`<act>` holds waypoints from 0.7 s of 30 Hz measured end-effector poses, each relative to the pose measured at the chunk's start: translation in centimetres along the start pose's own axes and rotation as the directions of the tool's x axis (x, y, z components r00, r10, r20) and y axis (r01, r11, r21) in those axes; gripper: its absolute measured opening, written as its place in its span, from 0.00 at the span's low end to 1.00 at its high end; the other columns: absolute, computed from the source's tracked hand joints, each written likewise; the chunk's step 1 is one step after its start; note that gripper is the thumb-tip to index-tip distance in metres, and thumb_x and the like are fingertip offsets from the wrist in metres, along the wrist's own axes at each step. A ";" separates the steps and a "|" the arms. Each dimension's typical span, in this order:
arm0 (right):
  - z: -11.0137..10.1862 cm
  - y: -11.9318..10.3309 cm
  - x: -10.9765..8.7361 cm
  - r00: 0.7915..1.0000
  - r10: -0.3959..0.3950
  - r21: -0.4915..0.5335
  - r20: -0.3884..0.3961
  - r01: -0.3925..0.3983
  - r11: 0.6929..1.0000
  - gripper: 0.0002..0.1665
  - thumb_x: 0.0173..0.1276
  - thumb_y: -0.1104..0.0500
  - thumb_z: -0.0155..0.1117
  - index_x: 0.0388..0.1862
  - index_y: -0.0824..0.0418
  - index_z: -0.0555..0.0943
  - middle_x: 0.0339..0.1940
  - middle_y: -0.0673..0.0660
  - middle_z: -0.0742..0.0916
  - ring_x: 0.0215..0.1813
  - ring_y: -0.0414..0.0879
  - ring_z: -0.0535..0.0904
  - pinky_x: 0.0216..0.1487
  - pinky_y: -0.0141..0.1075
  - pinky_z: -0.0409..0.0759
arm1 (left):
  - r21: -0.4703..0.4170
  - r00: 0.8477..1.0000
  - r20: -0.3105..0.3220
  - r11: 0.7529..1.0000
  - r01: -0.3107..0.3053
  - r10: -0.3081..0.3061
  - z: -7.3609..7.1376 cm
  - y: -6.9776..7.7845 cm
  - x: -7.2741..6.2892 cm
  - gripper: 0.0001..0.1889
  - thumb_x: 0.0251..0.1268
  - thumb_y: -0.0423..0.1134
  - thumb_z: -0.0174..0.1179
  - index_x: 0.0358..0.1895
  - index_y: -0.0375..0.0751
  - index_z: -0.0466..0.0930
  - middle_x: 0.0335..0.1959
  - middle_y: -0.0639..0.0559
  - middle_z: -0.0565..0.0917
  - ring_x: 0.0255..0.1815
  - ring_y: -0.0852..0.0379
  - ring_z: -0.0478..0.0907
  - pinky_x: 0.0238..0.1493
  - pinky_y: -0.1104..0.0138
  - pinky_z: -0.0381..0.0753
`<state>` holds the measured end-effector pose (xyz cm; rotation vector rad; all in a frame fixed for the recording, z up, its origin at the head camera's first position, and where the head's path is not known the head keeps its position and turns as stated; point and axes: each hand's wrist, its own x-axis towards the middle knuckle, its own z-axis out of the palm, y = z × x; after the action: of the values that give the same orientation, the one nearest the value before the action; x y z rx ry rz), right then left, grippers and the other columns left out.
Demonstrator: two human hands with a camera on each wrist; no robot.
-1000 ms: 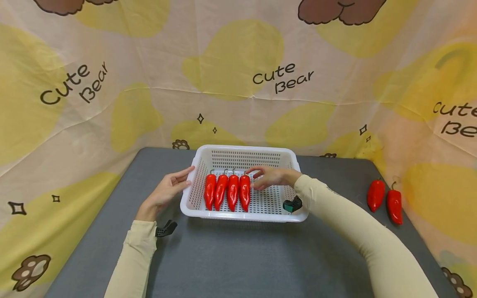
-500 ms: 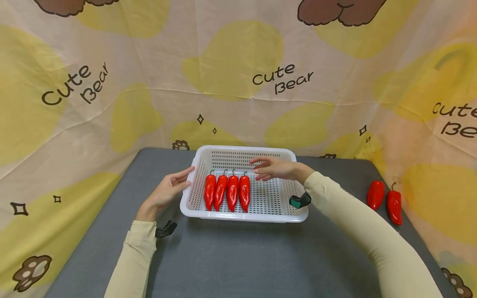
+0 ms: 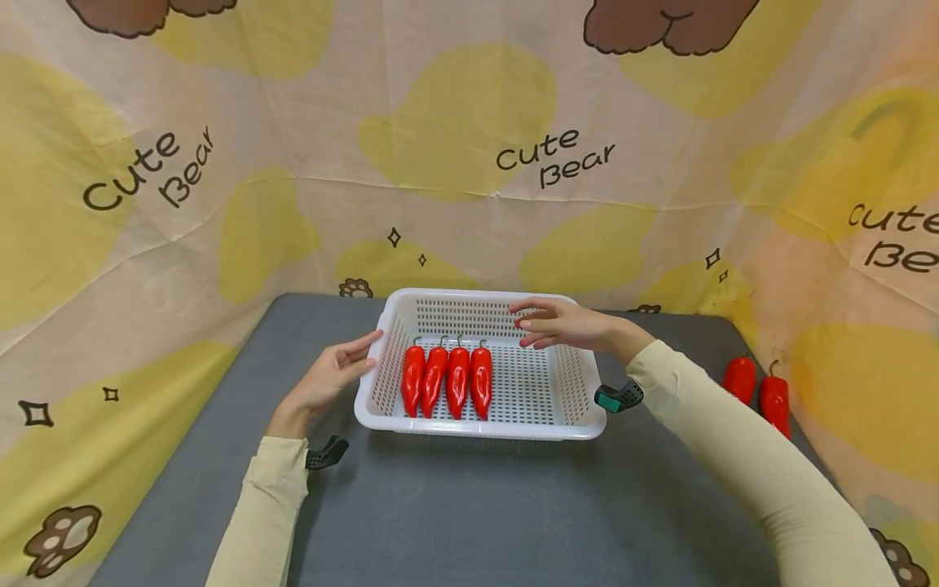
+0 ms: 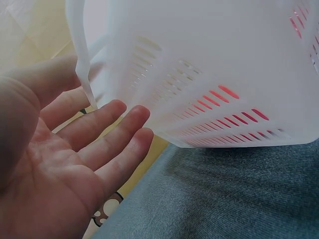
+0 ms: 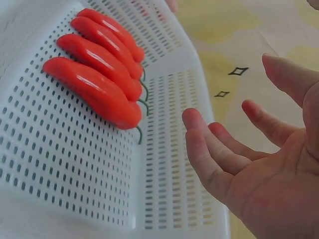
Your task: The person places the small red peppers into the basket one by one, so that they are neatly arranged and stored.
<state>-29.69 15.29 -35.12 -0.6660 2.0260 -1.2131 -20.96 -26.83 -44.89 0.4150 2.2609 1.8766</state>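
In the head view, the right hand (image 3: 561,324) hangs over the far right part of the white basket (image 3: 480,430), its fingers loosely spread, pointing left and holding nothing. Two loose peppers, one (image 3: 739,378) beside the other (image 3: 775,401), lie the opposite way from those fingers, out to the right on the counter (image 3: 455,505), long axes running roughly near to far, stems at the far end; the right sleeve (image 3: 741,465) crosses in front of their near ends. The right hand is much the nearer to them, and the counter's right edge is just beside the outer one. Four red peppers (image 3: 458,381) form a row in the basket's left half, leaving bare floor between them and the right wall. The left hand (image 3: 326,381) holds the left rim. In the left wrist view, its thumb and forefinger go over the rim, tips hidden, with the other fingers slightly bent beneath; red shows through the slots. In the right wrist view, the fingers are parted, empty and well apart from the row, whose stems face the far wall.
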 end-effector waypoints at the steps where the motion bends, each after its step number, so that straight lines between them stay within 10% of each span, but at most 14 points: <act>1: -0.1 0.0 -0.3 1.000 -0.006 0.000 -0.004 0.006 1.000 0.32 0.80 0.53 0.53 0.79 0.58 0.60 0.78 0.67 0.68 0.63 0.57 0.81 0.70 0.54 0.75 | -0.004 1.000 0.003 1.000 -0.003 0.003 0.0 0.0 0.0 0.32 0.75 0.34 0.57 0.79 0.37 0.58 0.78 0.34 0.63 0.58 0.70 0.79 0.57 0.72 0.82; 21: -3.2 2.1 -7.4 0.993 -0.004 -0.005 -0.119 0.004 1.000 0.33 0.82 0.56 0.49 0.80 0.62 0.56 0.78 0.71 0.67 0.70 0.68 0.74 0.72 0.55 0.73 | -0.006 1.000 0.020 1.000 -0.012 0.012 -0.2 -0.5 0.3 0.32 0.75 0.34 0.56 0.79 0.38 0.57 0.78 0.34 0.62 0.59 0.70 0.79 0.58 0.72 0.81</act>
<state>-27.59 23.25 -33.79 -0.6132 2.1261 -1.2780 -21.34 -27.05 -45.28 0.4462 2.2449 1.8754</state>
